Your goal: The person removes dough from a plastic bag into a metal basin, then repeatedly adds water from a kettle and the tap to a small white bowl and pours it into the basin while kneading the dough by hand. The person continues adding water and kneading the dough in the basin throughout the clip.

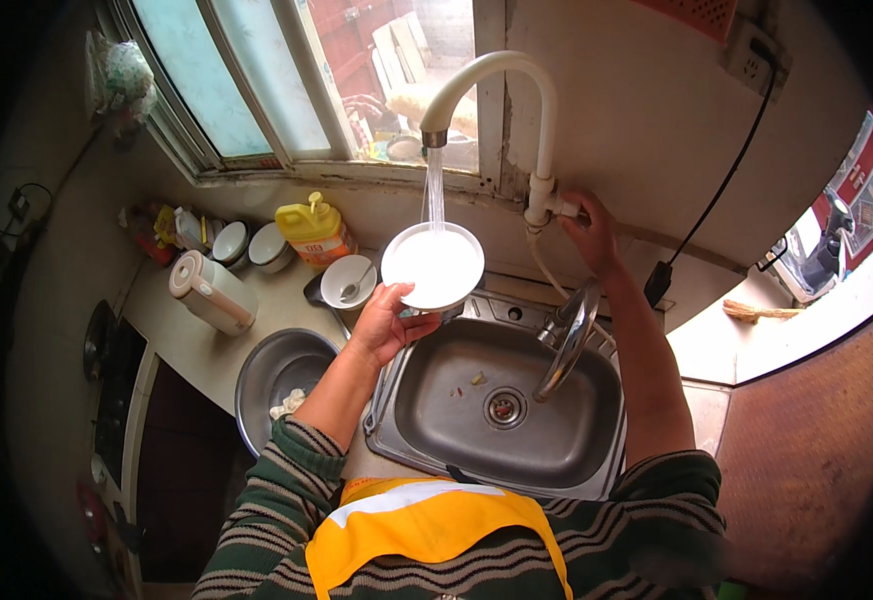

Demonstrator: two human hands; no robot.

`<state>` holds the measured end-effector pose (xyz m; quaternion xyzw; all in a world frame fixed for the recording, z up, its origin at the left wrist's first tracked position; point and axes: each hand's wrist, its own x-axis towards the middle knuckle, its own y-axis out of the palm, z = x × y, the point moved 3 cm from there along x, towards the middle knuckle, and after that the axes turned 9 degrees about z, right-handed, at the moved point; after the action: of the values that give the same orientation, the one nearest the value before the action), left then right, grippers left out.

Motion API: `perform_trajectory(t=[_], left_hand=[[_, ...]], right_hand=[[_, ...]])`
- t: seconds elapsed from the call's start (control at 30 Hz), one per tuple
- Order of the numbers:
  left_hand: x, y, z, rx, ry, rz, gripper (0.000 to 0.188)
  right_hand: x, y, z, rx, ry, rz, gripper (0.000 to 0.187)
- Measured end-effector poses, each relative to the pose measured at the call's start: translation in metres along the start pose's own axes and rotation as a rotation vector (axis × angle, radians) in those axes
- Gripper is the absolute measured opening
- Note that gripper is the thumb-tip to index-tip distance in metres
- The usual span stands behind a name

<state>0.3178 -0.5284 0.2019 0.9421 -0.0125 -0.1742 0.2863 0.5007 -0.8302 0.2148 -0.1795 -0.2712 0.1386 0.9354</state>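
My left hand (pixel 394 325) grips a white bowl (pixel 433 266) by its near left side, thumb over the rim. Water runs from the curved white faucet (pixel 497 62) into the bowl, which is held up above the far edge of the steel sink (pixel 437 385). My right hand (pixel 591 232) is closed around the tap handle (pixel 563 206) on the faucet's white upright pipe by the wall. Small food scraps (pixel 478 379) lie in the sink near the drain (pixel 506 408). A second, chrome faucet (pixel 571 345) arches over the sink's right side.
Left of the sink are a metal basin (pixel 275 372) with a pale cloth-like lump, a bowl with a spoon (pixel 349 281), a yellow pump jug (pixel 315 232), a white kettle (pixel 213 292) and stacked bowls (pixel 271 247). A black cable (pixel 717 190) hangs at right.
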Motion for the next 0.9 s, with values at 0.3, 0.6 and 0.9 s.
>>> perform_trajectory(t=[0.3,0.6,0.9], left_hand=[[0.0035,-0.0038,0.0029,-0.008,-0.006,-0.004,0.042],[0.0064,-0.0072,0.005,-0.013,0.002,-0.003,0.039],[0.0074,-0.0073,0.0063,-0.009,-0.015,-0.004,0.039]], right_hand=[[-0.0015,-0.001,0.0021,0.003,0.029,0.011,0.037],[-0.0013,-0.0014,0.0001,-0.028,0.02,0.014,0.039],[-0.0011,-0.0009,0.0021,0.011,0.019,0.013,0.038]])
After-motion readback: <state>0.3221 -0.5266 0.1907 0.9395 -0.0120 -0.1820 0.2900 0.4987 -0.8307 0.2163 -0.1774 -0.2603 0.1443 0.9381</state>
